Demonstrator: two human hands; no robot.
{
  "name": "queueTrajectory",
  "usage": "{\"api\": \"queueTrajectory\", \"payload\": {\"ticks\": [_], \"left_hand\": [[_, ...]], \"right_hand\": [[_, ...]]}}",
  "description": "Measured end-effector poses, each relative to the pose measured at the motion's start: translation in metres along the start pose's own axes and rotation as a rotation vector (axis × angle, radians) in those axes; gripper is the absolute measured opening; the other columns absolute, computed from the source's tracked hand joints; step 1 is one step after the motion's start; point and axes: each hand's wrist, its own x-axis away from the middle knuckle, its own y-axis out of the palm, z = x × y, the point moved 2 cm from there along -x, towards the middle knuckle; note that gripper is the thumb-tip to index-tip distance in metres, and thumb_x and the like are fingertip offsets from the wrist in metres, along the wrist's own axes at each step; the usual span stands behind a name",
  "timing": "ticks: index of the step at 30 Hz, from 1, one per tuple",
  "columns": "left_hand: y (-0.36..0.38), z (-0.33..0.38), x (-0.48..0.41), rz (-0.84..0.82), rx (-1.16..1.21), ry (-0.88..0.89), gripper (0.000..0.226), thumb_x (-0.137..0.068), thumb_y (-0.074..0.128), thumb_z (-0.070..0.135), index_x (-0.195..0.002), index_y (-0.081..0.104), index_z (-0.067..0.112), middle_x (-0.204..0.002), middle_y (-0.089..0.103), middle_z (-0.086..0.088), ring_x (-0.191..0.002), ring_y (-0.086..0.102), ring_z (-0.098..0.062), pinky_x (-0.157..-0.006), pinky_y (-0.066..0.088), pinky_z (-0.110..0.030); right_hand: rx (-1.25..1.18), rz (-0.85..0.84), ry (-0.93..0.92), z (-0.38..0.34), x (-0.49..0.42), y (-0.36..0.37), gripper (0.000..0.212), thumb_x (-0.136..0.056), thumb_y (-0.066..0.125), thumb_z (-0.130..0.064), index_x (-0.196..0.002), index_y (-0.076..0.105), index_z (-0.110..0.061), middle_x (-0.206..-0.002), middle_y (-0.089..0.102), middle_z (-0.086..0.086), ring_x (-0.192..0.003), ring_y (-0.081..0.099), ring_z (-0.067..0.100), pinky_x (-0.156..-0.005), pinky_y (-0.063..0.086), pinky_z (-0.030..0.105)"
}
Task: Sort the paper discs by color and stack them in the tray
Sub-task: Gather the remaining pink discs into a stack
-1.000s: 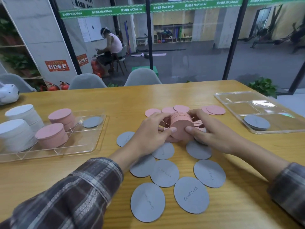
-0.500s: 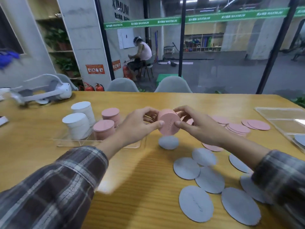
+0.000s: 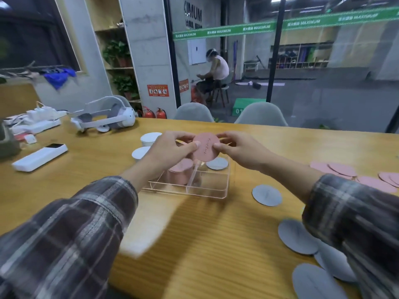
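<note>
A stack of pink paper discs (image 3: 206, 146) is held upright on edge between my two hands, above the clear divided tray (image 3: 207, 194). My left hand (image 3: 170, 148) pinches its left side and my right hand (image 3: 239, 148) pinches its right side. Inside the tray stand a pink stack (image 3: 181, 172), two white stacks (image 3: 150, 138) partly hidden by my left hand, and a thin grey stack (image 3: 217, 163). Loose grey discs (image 3: 267, 194) lie on the table to the right, and loose pink discs (image 3: 342, 169) farther right.
A white headset (image 3: 103, 119), a white remote-like box (image 3: 40, 157) and cluttered white items (image 3: 36, 121) lie on the table's left. Two grey chairs (image 3: 260, 115) stand behind the far edge, before a glass wall. More grey discs (image 3: 298, 236) lie under my right sleeve.
Both hands lifted the pink stack off the table and carried it left to above the tray. The camera turned left, so the loose discs now sit at the right.
</note>
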Motion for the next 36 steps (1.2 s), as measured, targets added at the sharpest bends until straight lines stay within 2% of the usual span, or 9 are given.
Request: {"api": "queueTrajectory", "payload": {"ticks": [3,6,10,15,22,24,27,32,36], "left_hand": [[-0.012,-0.003,-0.013,0.028,-0.087,-0.009,0.027,-0.092,0.075,0.035,-0.116,0.079,0.023,-0.105,0.078,0.011,-0.098,0.073,-0.01,-0.099,0.057,-0.039],[-0.022,-0.007,-0.026,0.048,-0.099,-0.042,0.009,-0.095,0.07,0.03,-0.096,0.079,0.031,-0.096,0.08,0.008,-0.096,0.076,-0.017,-0.098,0.058,-0.042],[-0.025,-0.017,-0.043,0.075,-0.131,-0.098,0.012,-0.096,0.067,0.031,-0.098,0.079,0.03,-0.093,0.08,0.007,-0.09,0.077,-0.014,-0.094,0.061,-0.044],[-0.025,-0.024,-0.054,0.094,-0.206,-0.152,0.022,-0.088,0.064,0.039,-0.088,0.081,0.025,-0.081,0.079,0.006,-0.087,0.076,-0.018,-0.089,0.061,-0.045],[-0.02,-0.034,-0.06,0.108,-0.322,-0.149,0.025,-0.096,0.06,0.037,-0.095,0.08,0.021,-0.08,0.074,0.003,-0.096,0.069,-0.025,-0.085,0.056,-0.037],[-0.02,-0.035,-0.058,0.116,-0.334,-0.147,0.027,-0.099,0.058,0.039,-0.1,0.078,0.021,-0.078,0.073,0.002,-0.091,0.068,-0.024,-0.078,0.053,-0.034],[-0.02,-0.035,-0.057,0.091,-0.297,-0.166,0.036,-0.102,0.053,0.047,-0.11,0.075,0.02,-0.082,0.075,0.0,-0.091,0.071,-0.024,-0.087,0.055,-0.037],[-0.024,-0.032,-0.055,-0.059,-0.312,-0.226,0.077,-0.079,0.058,0.044,-0.151,0.048,0.02,-0.123,0.07,-0.003,-0.116,0.066,-0.027,-0.104,0.053,-0.044],[-0.021,-0.033,-0.053,-0.198,-0.411,-0.172,0.103,-0.079,0.079,0.021,-0.163,0.02,0.024,-0.135,0.062,-0.005,-0.115,0.062,-0.026,-0.099,0.053,-0.038]], "right_hand": [[-0.035,0.017,0.02,-0.004,-0.023,0.013,0.031,-0.1,0.058,-0.035,-0.123,0.067,-0.017,-0.098,0.067,-0.011,-0.086,0.059,0.002,-0.07,0.045,0.022],[-0.073,-0.006,0.075,-0.004,-0.044,0.024,0.033,-0.101,0.055,-0.036,-0.12,0.069,-0.013,-0.104,0.069,-0.005,-0.092,0.061,0.011,-0.075,0.046,0.027],[-0.116,-0.008,0.126,-0.001,-0.067,0.036,0.033,-0.102,0.053,-0.036,-0.114,0.072,-0.011,-0.107,0.07,0.0,-0.096,0.062,0.017,-0.081,0.049,0.034],[-0.161,-0.013,0.213,0.01,-0.088,0.049,0.042,-0.101,0.052,-0.039,-0.097,0.072,-0.002,-0.091,0.066,0.006,-0.083,0.056,0.02,-0.071,0.044,0.033],[-0.13,-0.036,0.249,0.02,-0.096,0.06,0.053,-0.102,0.047,-0.046,-0.101,0.071,0.0,-0.094,0.067,0.01,-0.084,0.055,0.021,-0.073,0.043,0.033],[-0.106,-0.043,0.251,0.021,-0.097,0.063,0.057,-0.103,0.044,-0.048,-0.102,0.07,0.002,-0.095,0.067,0.012,-0.084,0.056,0.022,-0.074,0.044,0.034],[-0.125,-0.046,0.261,0.023,-0.096,0.064,0.057,-0.105,0.037,-0.047,-0.099,0.071,-0.001,-0.1,0.07,0.012,-0.09,0.06,0.026,-0.075,0.045,0.034],[-0.181,-0.084,0.173,0.026,-0.087,0.057,0.026,-0.091,0.054,-0.016,-0.1,0.071,0.002,-0.095,0.069,0.018,-0.083,0.053,0.017,-0.068,0.046,0.03],[-0.037,-0.143,0.071,0.032,-0.082,0.065,0.043,-0.069,0.071,-0.041,-0.105,0.077,-0.018,-0.095,0.073,0.011,-0.084,0.064,0.028,-0.088,0.054,0.048]]}}
